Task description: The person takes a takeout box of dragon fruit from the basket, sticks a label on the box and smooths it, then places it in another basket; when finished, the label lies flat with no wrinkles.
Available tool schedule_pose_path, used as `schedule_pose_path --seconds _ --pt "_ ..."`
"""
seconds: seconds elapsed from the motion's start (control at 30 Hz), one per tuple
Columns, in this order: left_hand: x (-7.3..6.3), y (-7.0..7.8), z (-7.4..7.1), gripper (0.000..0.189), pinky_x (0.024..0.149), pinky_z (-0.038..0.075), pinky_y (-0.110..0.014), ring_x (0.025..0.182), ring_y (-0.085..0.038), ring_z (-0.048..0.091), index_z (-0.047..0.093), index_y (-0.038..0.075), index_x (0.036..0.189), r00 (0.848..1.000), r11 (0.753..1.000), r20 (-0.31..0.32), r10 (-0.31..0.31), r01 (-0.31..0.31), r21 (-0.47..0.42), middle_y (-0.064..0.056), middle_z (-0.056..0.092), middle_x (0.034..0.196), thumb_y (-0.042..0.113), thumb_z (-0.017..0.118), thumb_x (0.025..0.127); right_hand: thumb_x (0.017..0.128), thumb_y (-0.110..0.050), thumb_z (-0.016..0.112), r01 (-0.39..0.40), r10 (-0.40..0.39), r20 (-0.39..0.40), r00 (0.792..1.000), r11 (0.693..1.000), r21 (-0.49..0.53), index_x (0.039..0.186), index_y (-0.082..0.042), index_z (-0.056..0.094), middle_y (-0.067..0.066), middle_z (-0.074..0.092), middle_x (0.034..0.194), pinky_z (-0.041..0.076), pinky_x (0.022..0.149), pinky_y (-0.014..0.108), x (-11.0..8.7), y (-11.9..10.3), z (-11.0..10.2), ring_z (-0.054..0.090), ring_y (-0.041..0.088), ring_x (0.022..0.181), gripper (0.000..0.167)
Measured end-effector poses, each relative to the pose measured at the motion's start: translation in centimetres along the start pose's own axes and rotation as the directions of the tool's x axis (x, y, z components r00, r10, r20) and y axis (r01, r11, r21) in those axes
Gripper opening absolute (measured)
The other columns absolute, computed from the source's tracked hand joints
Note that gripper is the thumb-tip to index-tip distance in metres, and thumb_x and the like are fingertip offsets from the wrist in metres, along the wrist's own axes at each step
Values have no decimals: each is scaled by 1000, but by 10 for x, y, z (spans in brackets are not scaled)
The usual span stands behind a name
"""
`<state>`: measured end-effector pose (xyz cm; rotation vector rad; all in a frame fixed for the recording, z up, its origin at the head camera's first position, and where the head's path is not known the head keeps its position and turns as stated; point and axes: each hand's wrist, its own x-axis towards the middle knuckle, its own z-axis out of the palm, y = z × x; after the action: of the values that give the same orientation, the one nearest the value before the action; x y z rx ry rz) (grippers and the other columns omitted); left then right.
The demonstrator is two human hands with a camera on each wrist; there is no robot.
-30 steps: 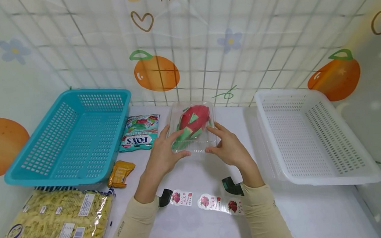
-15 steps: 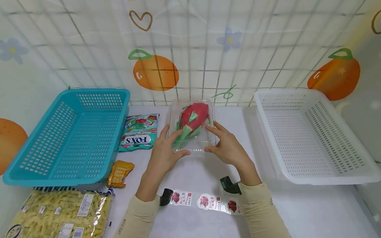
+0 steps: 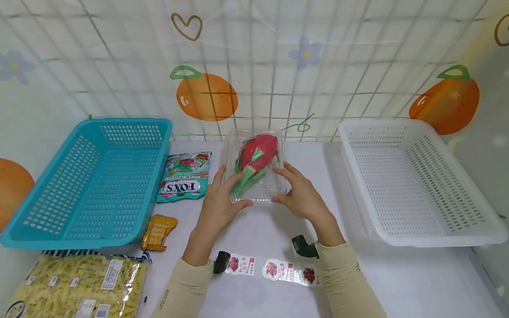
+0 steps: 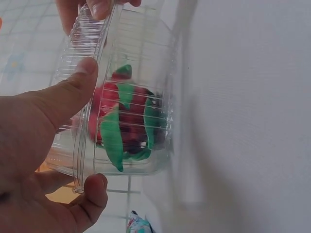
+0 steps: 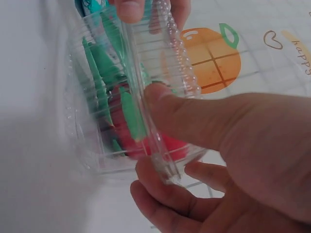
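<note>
A lidded clear plastic clamshell box [image 3: 263, 194] holds a pink dragon fruit [image 3: 262, 147] with green scales, near the back wall in the head view. My left hand [image 3: 217, 203] grips the box's left side, its thumb on the near edge. On the opposite side my right hand [image 3: 303, 195] grips it the same way. The left wrist view has the left thumb [image 4: 73, 92] pressing the lid's rim, with fingers curled beneath the edge. In the right wrist view, thumb and fingers of the right hand [image 5: 243, 131] pinch the rim at a corner.
Left stand a teal basket [image 3: 99, 189], a Fox's candy bag [image 3: 185, 177], an orange-wrapped snack [image 3: 159, 231] and a large yellow food pack [image 3: 71, 295]. A white basket [image 3: 409, 182] stands right. Between the forearms lie dragon-fruit labels [image 3: 240, 265] on a clear strip.
The box has risen slightly in the head view, its far edge closer to the wall. Both hands keep their grip. The whole view has drifted a little.
</note>
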<state>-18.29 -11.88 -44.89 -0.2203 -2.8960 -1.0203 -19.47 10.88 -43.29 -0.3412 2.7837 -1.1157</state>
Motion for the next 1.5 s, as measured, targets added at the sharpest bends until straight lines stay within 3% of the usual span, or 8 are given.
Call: schedule_pose_path --seconds 0.2,0.4,0.77,1.2,1.37,1.5 --pt "1 -1 1 74 102 48 -65 133 -54 47 57 25 146 1000 1000 -3 8 -8 -5 -18 25 167 36 88 79 87 -21 83 -13 13 5 1000 1000 -10 154 -19 45 12 24 169 57 80 39 0 0 0 70 18 77 77" --pt "0 -2 0 74 107 44 -67 143 -51 40 56 26 146 1000 1000 19 -7 7 -3 -16 23 168 37 87 79 88 -22 82 -14 14 19 1000 1000 -20 155 -19 43 13 24 169 57 84 42 0 0 1 71 20 80 77" --pt "0 -5 -4 74 110 41 -66 146 -49 37 55 25 147 999 1000 31 13 -13 16 -17 24 168 39 86 81 89 -24 81 -8 9 24 1000 1000 -30 156 -21 40 13 23 170 58 83 41 -1 -3 2 72 20 84 79" --pt "-2 -8 -14 81 109 41 -67 149 -49 31 43 29 156 994 999 110 5 -10 39 -18 18 170 40 82 86 90 -26 80 -24 26 24 999 998 -64 159 -25 35 13 24 169 56 91 48 -2 -7 -4 74 23 97 83" --pt "-10 -10 -22 88 110 40 -68 150 -48 30 35 26 159 995 1000 96 -8 7 13 -19 20 168 39 82 86 91 -28 78 -34 35 8 999 996 -84 163 -23 25 13 22 170 52 99 56 -10 -7 -11 73 29 108 90" --pt "-25 -9 -29 93 110 41 -67 147 -46 32 31 23 161 996 999 68 -51 52 -14 -20 24 163 38 83 85 91 -30 77 -66 66 -8 998 994 -90 164 -19 21 14 20 171 52 97 54 -23 -6 -19 69 33 118 92"
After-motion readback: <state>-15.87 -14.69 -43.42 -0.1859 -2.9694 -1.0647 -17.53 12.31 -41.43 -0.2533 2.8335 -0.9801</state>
